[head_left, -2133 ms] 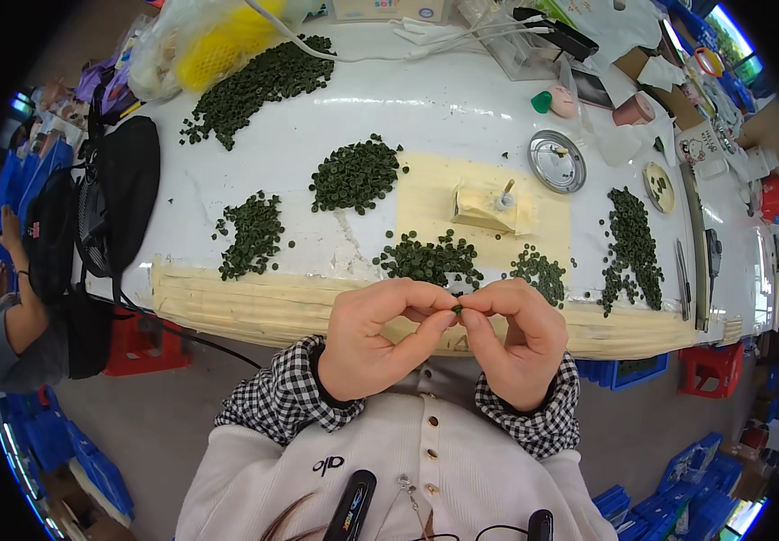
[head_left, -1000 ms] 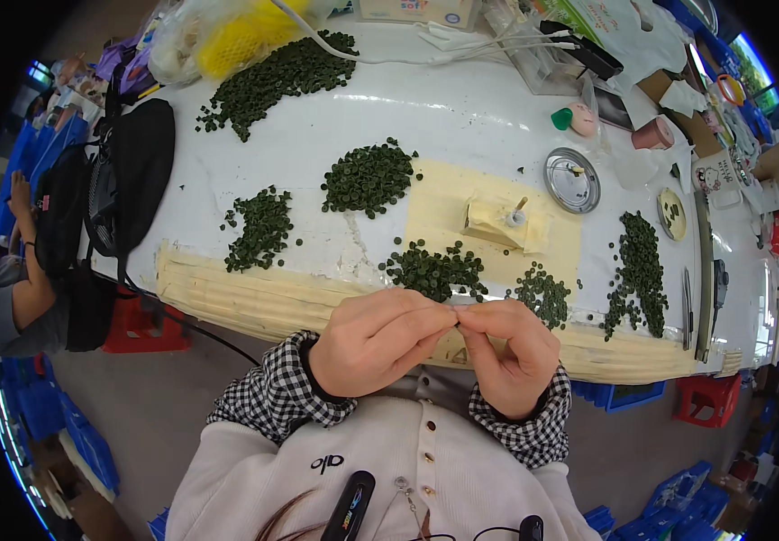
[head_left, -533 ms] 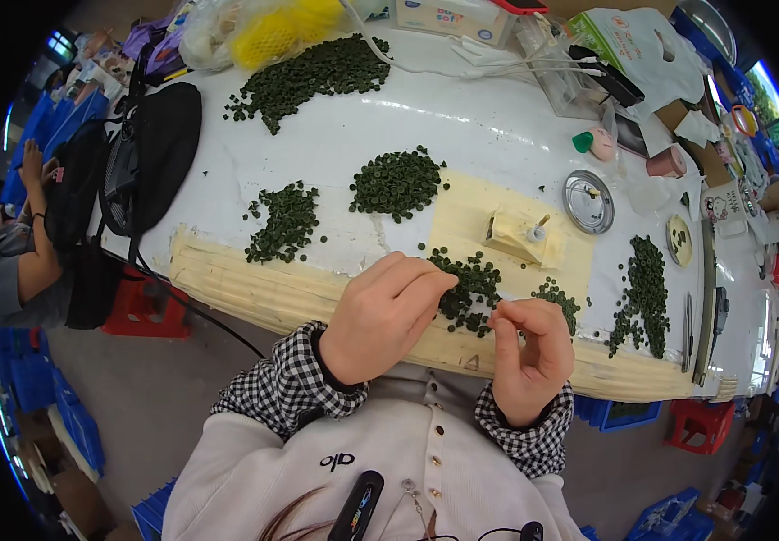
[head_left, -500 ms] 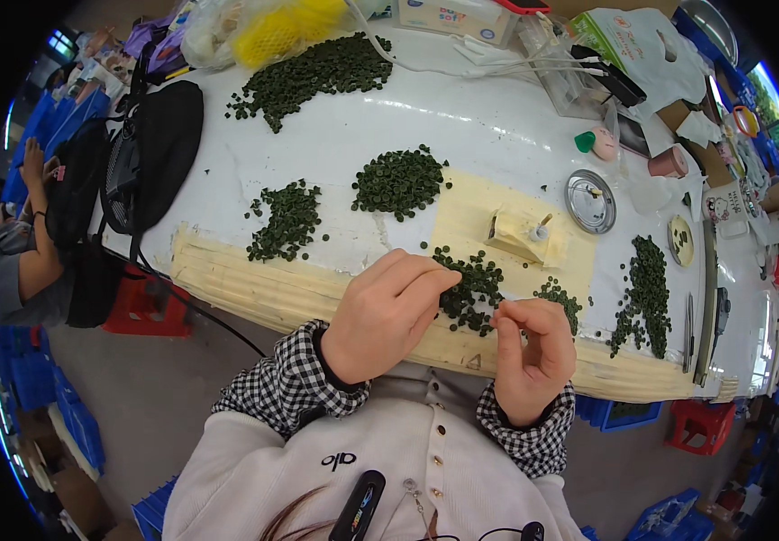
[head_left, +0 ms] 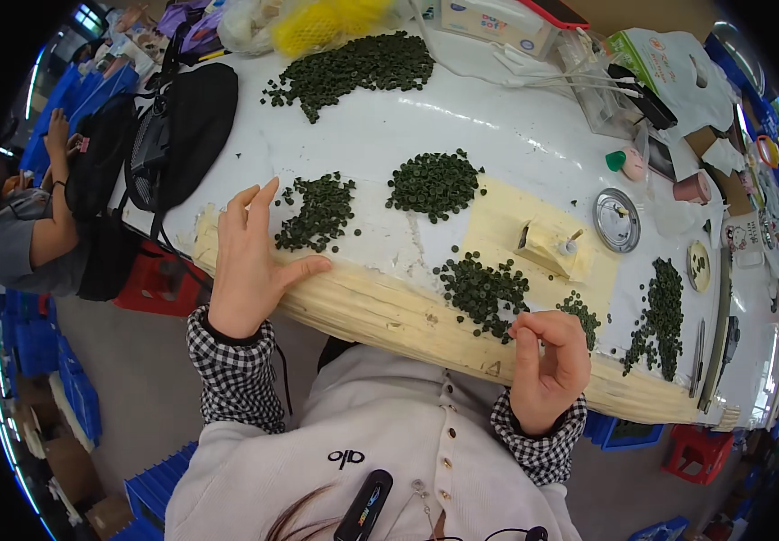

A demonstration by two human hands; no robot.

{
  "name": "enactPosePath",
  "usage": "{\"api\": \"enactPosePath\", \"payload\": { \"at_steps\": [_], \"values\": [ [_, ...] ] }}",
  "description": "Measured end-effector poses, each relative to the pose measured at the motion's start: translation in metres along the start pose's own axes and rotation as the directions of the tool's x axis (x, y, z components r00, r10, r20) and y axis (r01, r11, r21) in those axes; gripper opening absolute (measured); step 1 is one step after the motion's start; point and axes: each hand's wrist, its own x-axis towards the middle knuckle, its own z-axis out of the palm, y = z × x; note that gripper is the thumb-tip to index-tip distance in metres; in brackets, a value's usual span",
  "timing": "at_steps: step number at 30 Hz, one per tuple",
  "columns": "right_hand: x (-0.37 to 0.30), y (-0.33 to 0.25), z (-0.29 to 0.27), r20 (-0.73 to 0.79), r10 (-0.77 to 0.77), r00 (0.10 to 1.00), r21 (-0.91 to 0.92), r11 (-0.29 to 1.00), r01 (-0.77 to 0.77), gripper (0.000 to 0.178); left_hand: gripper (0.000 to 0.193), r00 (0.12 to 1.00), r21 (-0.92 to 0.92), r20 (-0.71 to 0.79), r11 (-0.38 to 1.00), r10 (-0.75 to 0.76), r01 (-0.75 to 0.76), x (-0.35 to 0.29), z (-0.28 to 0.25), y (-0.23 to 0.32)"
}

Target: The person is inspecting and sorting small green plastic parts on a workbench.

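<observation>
Seems to be at the pick-up step, with left hand open just beside the left pile of dark-green discs on the white table, and right hand pinched closed by the near-middle pile; cannot tell on what, if anything. Next likely calls for lightly pinching one disc.

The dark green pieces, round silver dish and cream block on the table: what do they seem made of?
Dark green pieces: possibly plastic or rubber, fairly matte, judging by their similar small shapes; too small to be sure.

Round silver dish: probably metal, polished, given its bright grey shine.

Cream block: its matte, uneven surface suggests masking tape; the core is hidden.
</observation>
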Motion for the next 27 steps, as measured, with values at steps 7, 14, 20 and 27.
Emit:
{"api": "enactPosePath", "payload": {
  "at_steps": [7, 14, 20, 27],
  "values": [
    [-0.002, 0.001, 0.001, 0.007, 0.009, 1.000, -0.002, 1.000, -0.009, 0.011, 0.076, 0.992, -0.039, 0.075, 0.994, 0.103, -0.100, 0.019, 0.006, -0.010],
    [0.002, -0.002, 0.002, 0.044, -0.004, 0.999, -0.036, 0.999, 0.006, 0.011, 0.056, 0.961, 0.012, 0.119, 0.967, 0.250, -0.253, 0.034, 0.002, -0.016],
    [0.001, -0.002, 0.002, 0.062, -0.006, 0.998, -0.049, 0.999, 0.009, 0.012, 0.041, 0.913, 0.067, 0.169, 0.920, 0.371, -0.386, 0.046, 0.006, -0.027],
    [0.003, -0.004, 0.003, 0.089, -0.029, 0.996, -0.087, 0.996, 0.037, 0.012, 0.028, 0.851, 0.208, 0.147, 0.825, 0.504, -0.525, 0.047, 0.014, -0.035]
  ]
}}
